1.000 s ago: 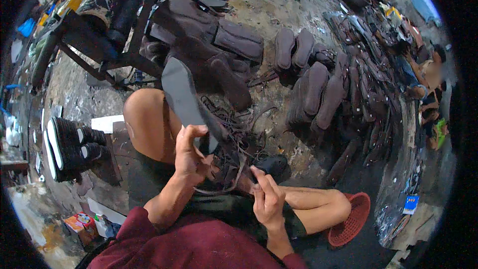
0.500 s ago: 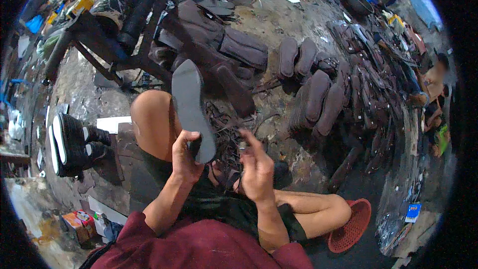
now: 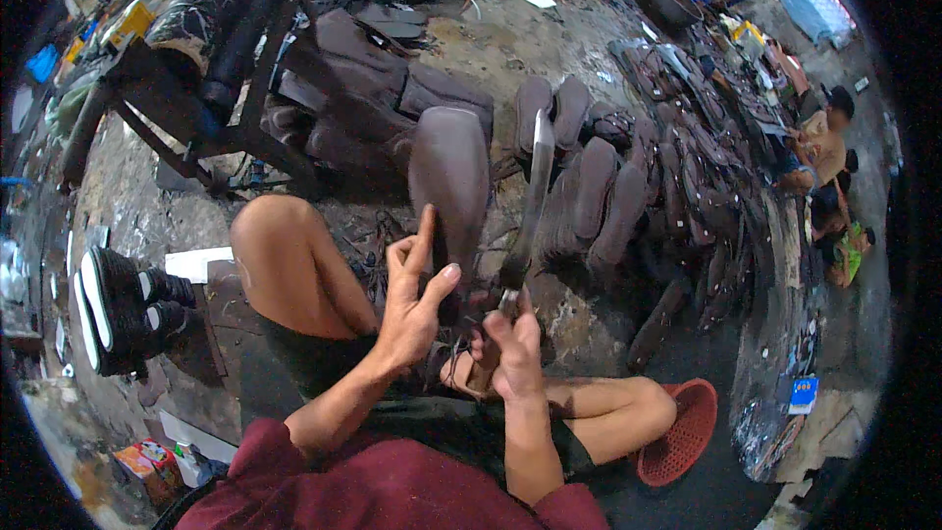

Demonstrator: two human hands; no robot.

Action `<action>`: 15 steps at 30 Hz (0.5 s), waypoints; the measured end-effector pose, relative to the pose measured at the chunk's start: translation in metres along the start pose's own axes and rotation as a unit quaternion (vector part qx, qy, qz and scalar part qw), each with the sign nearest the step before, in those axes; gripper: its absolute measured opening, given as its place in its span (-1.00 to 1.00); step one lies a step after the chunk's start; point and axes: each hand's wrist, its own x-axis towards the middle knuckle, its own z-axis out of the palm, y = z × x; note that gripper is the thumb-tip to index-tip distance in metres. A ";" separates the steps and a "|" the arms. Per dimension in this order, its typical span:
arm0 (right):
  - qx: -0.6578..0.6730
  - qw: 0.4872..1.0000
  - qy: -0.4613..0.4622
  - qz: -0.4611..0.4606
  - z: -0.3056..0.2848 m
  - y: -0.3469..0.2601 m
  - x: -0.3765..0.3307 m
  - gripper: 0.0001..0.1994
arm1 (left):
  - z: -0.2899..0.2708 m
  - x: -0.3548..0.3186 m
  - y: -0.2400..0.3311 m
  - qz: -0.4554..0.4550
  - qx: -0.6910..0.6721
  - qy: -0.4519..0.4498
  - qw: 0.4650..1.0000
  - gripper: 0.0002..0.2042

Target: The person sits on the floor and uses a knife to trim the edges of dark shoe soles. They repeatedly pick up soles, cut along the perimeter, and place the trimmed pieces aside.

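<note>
My left hand [image 3: 407,309] is held palm inward with its index finger stretched and thumb apart. Just beyond it a brown shoe sole [image 3: 449,162] stands upright, its narrow lower part running down behind the thumb. The index fingertip overlaps the sole's left edge; whether it presses on it I cannot tell. In my right hand [image 3: 515,348] a long knife [image 3: 531,206] is gripped by its lower end, blade pointing up and away, to the right of the sole. Under the hands shows a bare foot [image 3: 471,370].
Brown soles lie in a heap [image 3: 343,79] ahead, with stacked soles [image 3: 589,191] and more piles to the right. A black metal frame [image 3: 186,88] stands at the far left. Black shoes [image 3: 118,304] sit left of my knee, a red basket [image 3: 679,432] at right. People [image 3: 822,152] sit far right.
The grey sole face held in my left hand no longer shows; a brown sole stands there instead. My left fingers have spread. The knife in my right hand now shows its full blade, raised.
</note>
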 end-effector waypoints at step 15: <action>-0.072 0.994 0.075 -0.037 -0.004 -0.051 0.006 -0.46 | -0.004 0.042 -0.036 -0.059 -0.069 0.131 0.987 -0.73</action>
